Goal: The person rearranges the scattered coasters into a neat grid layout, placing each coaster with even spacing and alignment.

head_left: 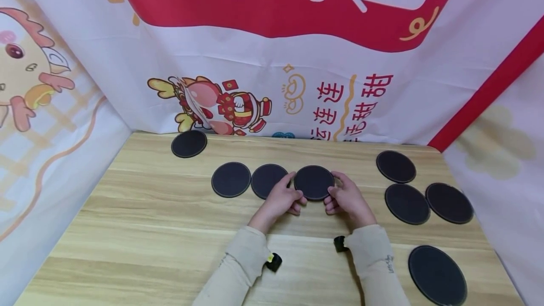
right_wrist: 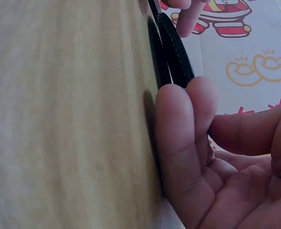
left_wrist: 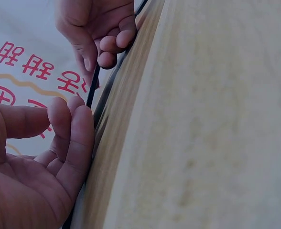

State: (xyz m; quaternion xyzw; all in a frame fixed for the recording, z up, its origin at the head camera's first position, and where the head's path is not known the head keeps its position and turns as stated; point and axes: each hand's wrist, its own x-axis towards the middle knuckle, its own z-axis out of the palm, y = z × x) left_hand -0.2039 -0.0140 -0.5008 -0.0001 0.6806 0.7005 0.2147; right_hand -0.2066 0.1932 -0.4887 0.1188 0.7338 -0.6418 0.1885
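Both hands hold one round black coaster (head_left: pixel 314 182) by its opposite sides. The left hand (head_left: pixel 281 197) pinches its left edge, thumb at the near rim. At its right edge, the right hand (head_left: pixel 348 197) grips with thumb and fingers. Seen edge-on in the right wrist view, the held coaster (right_wrist: pixel 176 50) slants slightly, with a thin gap under it. A second coaster (head_left: pixel 267 178) lies just left, partly covered by the left hand. Touching that one on its left is a third coaster (head_left: pixel 231 180).
Another coaster (head_left: pixel 189 144) lies at the table's back left. On the right are several more, including a far coaster (head_left: pixel 396 166), a rightmost coaster (head_left: pixel 449 203) and a near coaster (head_left: pixel 437 275). A printed cloth (head_left: pixel 238 46) hangs behind the wooden table (head_left: pixel 140 230).
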